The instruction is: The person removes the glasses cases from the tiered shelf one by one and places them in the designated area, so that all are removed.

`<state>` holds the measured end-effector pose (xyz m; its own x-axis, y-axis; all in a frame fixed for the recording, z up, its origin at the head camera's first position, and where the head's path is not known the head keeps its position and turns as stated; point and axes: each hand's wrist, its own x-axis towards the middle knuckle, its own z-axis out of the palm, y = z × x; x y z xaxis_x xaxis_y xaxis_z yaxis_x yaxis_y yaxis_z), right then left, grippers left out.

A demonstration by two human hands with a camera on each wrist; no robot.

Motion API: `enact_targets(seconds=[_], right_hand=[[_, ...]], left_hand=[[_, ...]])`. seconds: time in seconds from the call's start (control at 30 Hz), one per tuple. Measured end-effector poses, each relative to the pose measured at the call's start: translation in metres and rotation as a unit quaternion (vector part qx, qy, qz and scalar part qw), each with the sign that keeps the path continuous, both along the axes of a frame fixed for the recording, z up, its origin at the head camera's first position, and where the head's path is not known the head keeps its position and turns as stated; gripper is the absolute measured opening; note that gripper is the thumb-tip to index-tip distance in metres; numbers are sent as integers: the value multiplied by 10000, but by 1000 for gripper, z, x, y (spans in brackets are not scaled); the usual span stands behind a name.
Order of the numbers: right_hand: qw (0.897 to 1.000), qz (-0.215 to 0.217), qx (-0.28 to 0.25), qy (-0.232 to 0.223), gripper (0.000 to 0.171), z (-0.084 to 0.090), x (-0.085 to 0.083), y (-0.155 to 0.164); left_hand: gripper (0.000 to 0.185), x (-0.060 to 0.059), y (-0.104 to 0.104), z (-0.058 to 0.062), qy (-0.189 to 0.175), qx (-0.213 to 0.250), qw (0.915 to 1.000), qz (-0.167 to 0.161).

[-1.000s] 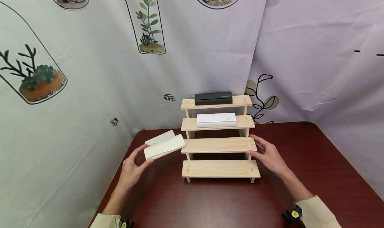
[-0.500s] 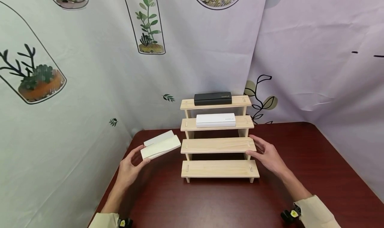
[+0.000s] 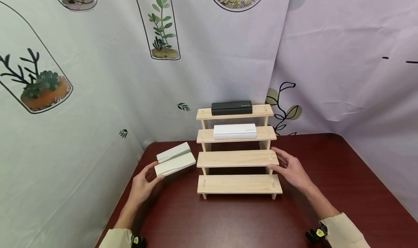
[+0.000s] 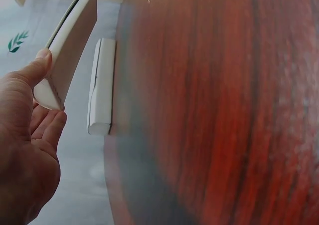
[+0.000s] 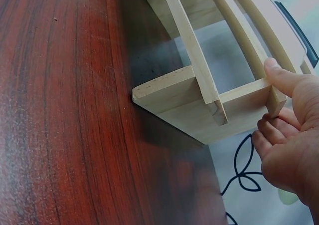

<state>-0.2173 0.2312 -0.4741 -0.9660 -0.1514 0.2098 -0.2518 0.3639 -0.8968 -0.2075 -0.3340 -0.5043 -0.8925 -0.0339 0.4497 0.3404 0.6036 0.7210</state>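
My left hand (image 3: 141, 186) holds a long cream glasses case (image 3: 174, 164) by its left end, thumb in front and fingers behind. The left wrist view shows this case (image 4: 72, 50) tilted, with a seam along its lid. A second pale case (image 3: 172, 151) lies behind it on the table, partly hidden in the head view. My right hand (image 3: 292, 170) grips the right end of the stepped wooden shelf (image 3: 238, 158), at the second tier from the bottom. In the right wrist view, the thumb lies on that board (image 5: 251, 50) and the fingers curl beneath.
A black case (image 3: 232, 107) lies on the top tier, and a white case (image 3: 235, 131) on the tier below. The shelf stands on a dark red wooden table (image 3: 238, 219). Patterned cloth (image 3: 222, 70) hangs behind the table.
The held case has moved left, away from the shelf's edge, then slightly down. More of the case behind it shows now. My right hand has stayed on the shelf.
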Motion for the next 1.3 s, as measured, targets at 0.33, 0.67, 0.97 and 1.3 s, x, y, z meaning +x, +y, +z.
enact_targets(seconds=[0.33, 0.67, 0.97, 1.3], right_hand=[[10000, -12, -44, -13, 80, 0, 0, 0], [10000, 1, -80, 4, 80, -1, -1, 0], [10000, -11, -32, -2, 80, 0, -1, 0], [10000, -28, -13, 11, 80, -1, -1, 1]], left_hand=[[64, -10, -2, -9, -425, -101, 9990, 79], [64, -21, -2, -17, -457, -396, 9980, 197], [64, -26, -5, -19, -669, -457, 9964, 241], [68, -31, -7, -20, -1127, -596, 9917, 180]])
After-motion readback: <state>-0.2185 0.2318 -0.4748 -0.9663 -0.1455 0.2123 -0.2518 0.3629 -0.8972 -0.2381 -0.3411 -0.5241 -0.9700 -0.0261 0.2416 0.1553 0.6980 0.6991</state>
